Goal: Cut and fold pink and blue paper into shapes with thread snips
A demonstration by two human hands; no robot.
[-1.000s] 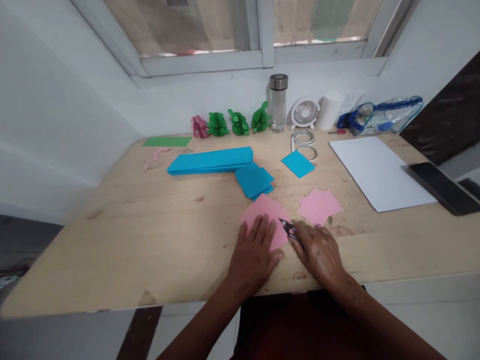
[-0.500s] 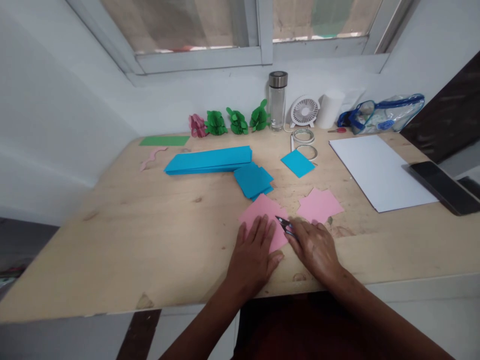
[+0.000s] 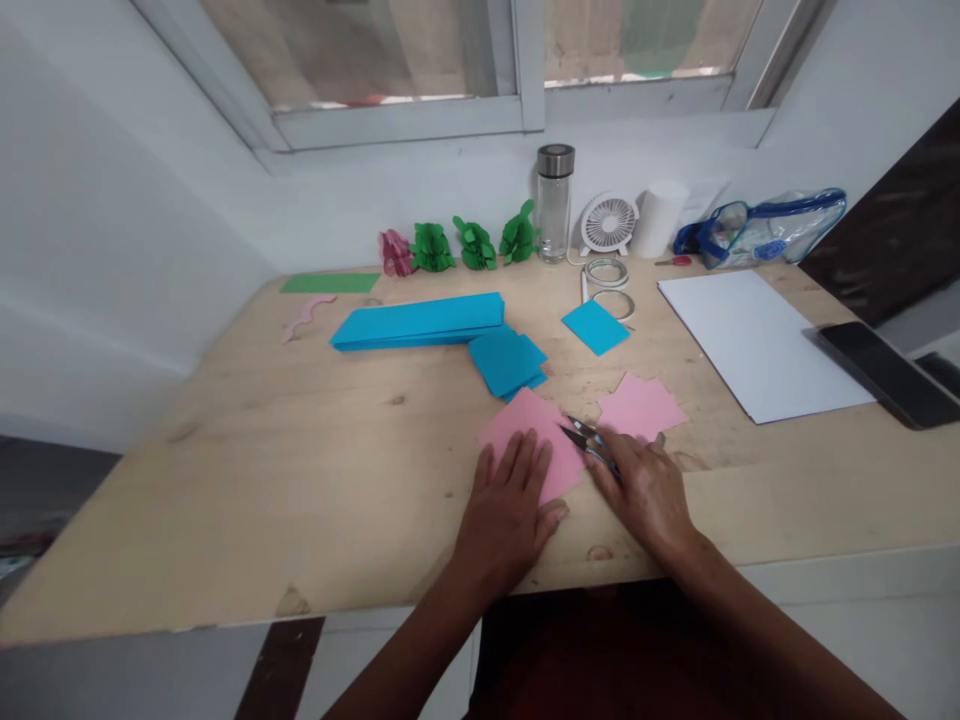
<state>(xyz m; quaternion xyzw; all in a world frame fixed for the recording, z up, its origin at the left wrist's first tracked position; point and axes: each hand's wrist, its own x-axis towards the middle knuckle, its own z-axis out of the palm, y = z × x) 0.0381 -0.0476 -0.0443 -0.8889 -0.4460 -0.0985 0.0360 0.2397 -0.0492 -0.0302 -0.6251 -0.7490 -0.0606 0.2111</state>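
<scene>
My left hand (image 3: 506, 510) lies flat with fingers stretched over a sheet of pink paper (image 3: 529, 412), pressing it to the table. In my right hand (image 3: 649, 490) is a pair of small thread snips (image 3: 589, 443), held with the blades apart and pointing left, their tips by the right edge of that sheet. The fingers cover most of the handles. More pink paper pieces (image 3: 641, 405) lie just beyond the right hand. Blue paper squares (image 3: 504, 362) sit beyond the pink sheet, touching a stack of long blue strips (image 3: 424, 322).
A single blue paper piece (image 3: 597, 327) lies near two tape rolls (image 3: 606, 272). White paper (image 3: 761, 345) and a phone (image 3: 889, 375) are at the right. Along the wall stand green paper shapes (image 3: 431, 248), a glass bottle (image 3: 554, 205), a small fan (image 3: 609, 222) and a clear pouch (image 3: 780, 228).
My right hand and the snips have shifted slightly right, off the middle of the pink sheet toward its edge. The blades have opened wider. My left hand has stayed in place.
</scene>
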